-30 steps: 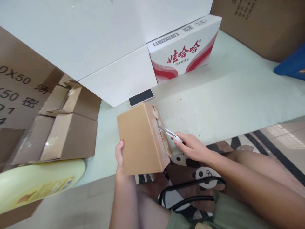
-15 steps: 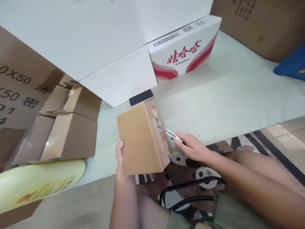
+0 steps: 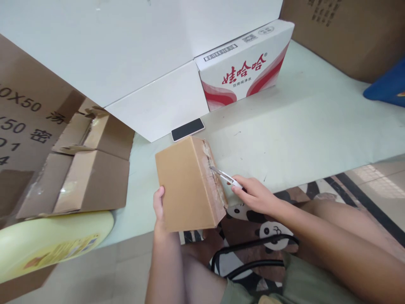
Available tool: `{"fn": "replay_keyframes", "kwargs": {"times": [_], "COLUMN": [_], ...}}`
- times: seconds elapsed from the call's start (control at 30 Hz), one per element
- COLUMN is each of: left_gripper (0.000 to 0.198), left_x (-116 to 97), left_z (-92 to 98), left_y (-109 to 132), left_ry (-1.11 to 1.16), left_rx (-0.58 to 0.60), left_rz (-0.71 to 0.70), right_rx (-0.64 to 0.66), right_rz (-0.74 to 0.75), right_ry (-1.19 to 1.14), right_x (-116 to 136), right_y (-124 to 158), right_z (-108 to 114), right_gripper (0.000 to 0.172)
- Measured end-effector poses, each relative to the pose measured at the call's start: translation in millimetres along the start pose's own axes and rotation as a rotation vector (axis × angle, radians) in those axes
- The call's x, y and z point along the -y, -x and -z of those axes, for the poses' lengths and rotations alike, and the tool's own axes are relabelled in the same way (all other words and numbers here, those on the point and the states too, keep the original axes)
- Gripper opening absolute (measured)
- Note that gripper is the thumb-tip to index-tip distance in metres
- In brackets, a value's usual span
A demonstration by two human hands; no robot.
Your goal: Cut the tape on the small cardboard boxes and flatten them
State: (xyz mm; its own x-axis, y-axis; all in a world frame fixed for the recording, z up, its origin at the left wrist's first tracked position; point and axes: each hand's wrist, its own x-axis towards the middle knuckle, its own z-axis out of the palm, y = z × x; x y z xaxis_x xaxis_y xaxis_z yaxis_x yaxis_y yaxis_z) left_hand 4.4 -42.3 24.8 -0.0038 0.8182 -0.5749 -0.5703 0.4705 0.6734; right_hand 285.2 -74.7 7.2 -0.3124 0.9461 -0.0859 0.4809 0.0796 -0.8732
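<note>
A small brown cardboard box [image 3: 183, 185] is held tilted at the table's front edge. My left hand [image 3: 159, 207] grips its left side, thumb on the near face and the other fingers hidden behind. In my right hand [image 3: 253, 194], closed around its white handle, is a utility knife [image 3: 226, 176] with the blade out. The blade tip touches the box's taped right side, along a ragged, partly split seam. Just behind the box lies a phone [image 3: 188, 129] with a dark screen.
Open cardboard boxes [image 3: 104, 179] and a pale yellow bottle [image 3: 57, 242] lie on the left. A red-and-white carton [image 3: 243, 78] stands beside a large white panel [image 3: 158, 101] at the back. A blue object [image 3: 386, 86] is on the right of the pale green tabletop [image 3: 316, 122].
Almost nothing differs. The box's lower edge has shifted up very slightly; the knife and both hands keep their places.
</note>
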Motion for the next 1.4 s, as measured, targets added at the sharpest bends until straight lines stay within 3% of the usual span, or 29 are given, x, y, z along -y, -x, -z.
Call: {"fn": "replay_keyframes", "kwargs": {"times": [0.2,0.9,1.4], "left_gripper": [0.035,0.034,0.033], "left_x": [-1.0,-2.9,-3.5], "left_z": [-0.4,6.7,1.0], "left_y": [0.8,-3.6,-0.5], "left_ry": [-0.02,0.0,0.016], "left_rx": [0.049,0.054,-0.044], "left_rz": [-0.006,-0.029,-0.022], "right_rx": [-0.005,-0.061,-0.043], "right_rz": [-0.008,-0.036,-0.047], "right_ry": [0.007,-0.061,-0.061], "right_x": [0.4,2.6,0.7], "right_y": [-0.4,0.5,-1.1], "right_z": [1.1,2.5,2.1], "right_gripper": [0.026,0.015,0.016]}}
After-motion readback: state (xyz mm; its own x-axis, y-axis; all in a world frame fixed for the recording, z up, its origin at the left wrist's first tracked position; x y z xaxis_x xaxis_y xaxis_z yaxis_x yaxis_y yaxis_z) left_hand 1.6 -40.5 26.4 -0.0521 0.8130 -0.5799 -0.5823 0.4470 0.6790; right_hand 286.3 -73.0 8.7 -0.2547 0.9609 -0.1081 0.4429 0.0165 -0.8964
